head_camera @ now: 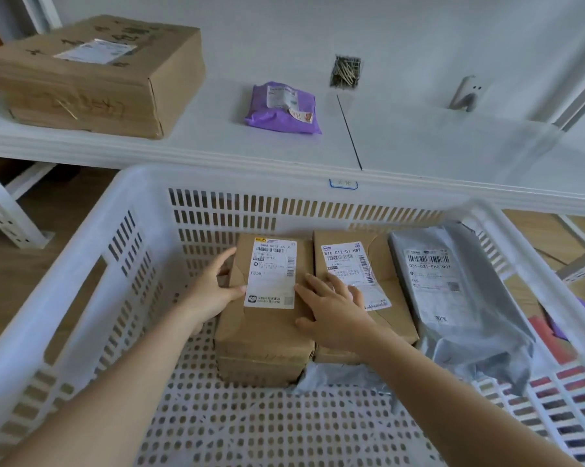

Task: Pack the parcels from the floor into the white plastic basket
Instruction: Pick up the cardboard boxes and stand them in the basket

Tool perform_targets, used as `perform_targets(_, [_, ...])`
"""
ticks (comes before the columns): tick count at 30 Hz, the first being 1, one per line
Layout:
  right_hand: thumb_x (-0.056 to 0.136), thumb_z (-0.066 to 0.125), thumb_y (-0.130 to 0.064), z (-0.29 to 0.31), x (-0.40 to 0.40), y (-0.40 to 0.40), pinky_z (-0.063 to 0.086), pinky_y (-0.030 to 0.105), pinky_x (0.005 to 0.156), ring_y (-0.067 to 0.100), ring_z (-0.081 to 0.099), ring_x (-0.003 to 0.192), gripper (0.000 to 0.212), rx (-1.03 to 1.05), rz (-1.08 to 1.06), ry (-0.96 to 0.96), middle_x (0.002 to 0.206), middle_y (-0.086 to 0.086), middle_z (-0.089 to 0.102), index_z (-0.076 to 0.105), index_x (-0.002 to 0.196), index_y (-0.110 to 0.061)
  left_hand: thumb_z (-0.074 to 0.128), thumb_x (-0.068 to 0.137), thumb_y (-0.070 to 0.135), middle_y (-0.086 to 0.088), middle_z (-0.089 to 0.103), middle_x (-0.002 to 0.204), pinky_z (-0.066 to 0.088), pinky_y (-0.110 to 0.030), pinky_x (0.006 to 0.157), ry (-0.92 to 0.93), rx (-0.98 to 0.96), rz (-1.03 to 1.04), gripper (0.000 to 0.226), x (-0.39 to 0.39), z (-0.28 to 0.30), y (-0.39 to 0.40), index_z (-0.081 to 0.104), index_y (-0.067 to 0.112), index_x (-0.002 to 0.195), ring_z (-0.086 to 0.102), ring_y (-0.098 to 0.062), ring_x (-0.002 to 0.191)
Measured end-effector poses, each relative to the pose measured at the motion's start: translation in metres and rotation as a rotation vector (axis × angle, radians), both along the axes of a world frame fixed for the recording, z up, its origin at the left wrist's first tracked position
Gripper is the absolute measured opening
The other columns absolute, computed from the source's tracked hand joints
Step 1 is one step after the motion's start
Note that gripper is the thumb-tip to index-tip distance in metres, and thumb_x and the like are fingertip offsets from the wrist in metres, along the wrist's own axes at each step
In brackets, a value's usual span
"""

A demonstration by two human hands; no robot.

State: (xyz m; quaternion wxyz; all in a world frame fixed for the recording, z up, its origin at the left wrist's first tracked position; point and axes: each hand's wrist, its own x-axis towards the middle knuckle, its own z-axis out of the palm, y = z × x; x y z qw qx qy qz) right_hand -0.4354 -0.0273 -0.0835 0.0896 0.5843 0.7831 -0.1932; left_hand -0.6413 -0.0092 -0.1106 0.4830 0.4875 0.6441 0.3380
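Note:
The white plastic basket (82, 284) fills the lower view. Inside it, a small cardboard parcel (267, 328) with a white label lies on top of another brown box (260, 370). To its right sit a second labelled cardboard parcel (382, 298) and a grey plastic mailer (453, 298). My left hand (213, 291) touches the top parcel's left side with straight fingers. My right hand (335, 305) rests flat on its right edge, fingers spread, partly over the neighbouring parcel.
A white shelf (419, 146) runs behind the basket, carrying a large cardboard box (92, 79) at the left and a purple mailer (282, 109) in the middle. Wooden floor (31, 230) shows left of the basket; red and purple items (554, 335) lie beyond its right wall.

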Motion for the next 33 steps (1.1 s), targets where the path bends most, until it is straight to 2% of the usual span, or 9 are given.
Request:
perform_targets(6, [0.091, 0.041, -0.042, -0.005, 0.007, 0.001, -0.006, 0.047, 0.113, 0.018, -0.013, 0.143, 0.061, 0.029, 0.008, 0.044, 0.158, -0.009, 0.001, 0.018, 0.146, -0.033, 0.07, 0.081, 0.014, -0.005, 0.023, 0.153, 0.034, -0.056, 0.104, 0.046, -0.069, 0.0, 0.085, -0.003, -0.008, 0.005, 0.019, 0.039, 0.144, 0.031, -0.03, 0.134])
perform_targets(10, [0.092, 0.042, -0.04, 0.001, 0.01, 0.001, -0.002, 0.045, 0.115, 0.016, -0.009, 0.144, 0.059, 0.016, 0.023, 0.065, 0.158, -0.009, 0.004, 0.019, 0.146, -0.03, 0.068, 0.081, 0.008, -0.008, 0.028, 0.15, 0.04, -0.044, 0.099, 0.115, -0.059, -0.035, 0.085, 0.0, -0.004, 0.008, 0.017, 0.032, 0.146, 0.038, -0.029, 0.129])
perform_targets(12, [0.093, 0.042, -0.033, 0.01, 0.014, 0.0, 0.01, 0.043, 0.116, 0.016, 0.004, 0.145, 0.055, 0.037, 0.021, 0.117, 0.156, -0.005, 0.014, 0.024, 0.145, -0.027, 0.066, 0.082, 0.007, -0.007, 0.032, 0.148, 0.045, -0.031, 0.085, 0.256, 0.015, -0.074, 0.079, 0.006, 0.002, 0.009, 0.023, 0.027, 0.145, 0.045, -0.022, 0.116])
perform_targets(15, [0.092, 0.042, -0.022, 0.028, 0.026, -0.002, 0.035, 0.039, 0.105, 0.021, 0.034, 0.133, 0.049, 0.096, -0.013, 0.181, 0.146, -0.003, 0.035, 0.036, 0.14, -0.024, 0.064, 0.082, 0.01, -0.007, 0.046, 0.136, 0.039, -0.016, 0.062, 0.486, 0.183, -0.079, 0.062, 0.02, 0.018, 0.01, 0.039, 0.02, 0.138, 0.048, -0.012, 0.092])
perform_targets(19, [0.089, 0.047, -0.031, 0.051, 0.05, -0.006, 0.046, 0.032, 0.082, 0.023, 0.054, 0.107, 0.036, 0.181, -0.096, 0.104, 0.122, 0.003, 0.059, 0.053, 0.124, -0.022, 0.061, 0.085, 0.025, -0.001, 0.057, 0.127, 0.044, -0.024, 0.077, 0.702, 0.284, -0.156, 0.04, 0.042, 0.048, 0.012, 0.054, 0.018, 0.124, 0.057, -0.016, 0.102])
perform_targets(22, [0.086, 0.049, -0.033, 0.069, 0.068, -0.009, 0.039, 0.027, 0.059, 0.024, 0.057, 0.076, 0.025, 0.264, -0.118, 0.049, 0.091, 0.008, 0.065, 0.064, 0.093, -0.014, 0.056, 0.086, 0.035, 0.002, 0.064, 0.114, 0.046, -0.027, 0.071, 0.75, 0.243, -0.185, 0.024, 0.06, 0.069, 0.008, 0.062, 0.023, 0.107, 0.059, -0.014, 0.087])
perform_targets(25, [0.085, 0.049, -0.029, 0.087, 0.093, -0.013, 0.027, 0.023, 0.044, 0.017, 0.039, 0.048, 0.036, 0.322, -0.121, 0.053, 0.054, 0.003, 0.042, 0.038, 0.054, -0.013, 0.055, 0.085, 0.038, 0.0, 0.068, 0.101, 0.053, -0.034, 0.077, 0.761, 0.235, -0.161, 0.017, 0.083, 0.09, 0.002, 0.064, 0.025, 0.094, 0.062, -0.018, 0.084])
perform_targets(27, [0.086, 0.047, -0.029, 0.101, 0.114, -0.016, 0.024, 0.023, 0.043, 0.015, 0.034, 0.047, 0.041, 0.354, -0.123, 0.052, 0.051, 0.001, 0.035, 0.029, 0.052, -0.016, 0.056, 0.085, 0.038, 0.001, 0.068, 0.095, 0.052, -0.034, 0.079, 0.776, 0.249, -0.147, 0.013, 0.101, 0.102, -0.002, 0.063, 0.027, 0.086, 0.062, -0.018, 0.084])
perform_targets(33, [0.086, 0.048, -0.039, 0.136, 0.195, -0.033, 0.029, 0.024, 0.051, 0.02, 0.046, 0.064, 0.041, 0.445, -0.143, 0.041, 0.062, 0.0, 0.044, 0.039, 0.052, -0.018, 0.059, 0.081, 0.036, 0.003, 0.066, 0.083, 0.044, -0.027, 0.065, 0.799, 0.297, -0.1, 0.014, 0.173, 0.133, -0.015, 0.065, 0.023, 0.078, 0.057, -0.017, 0.073])
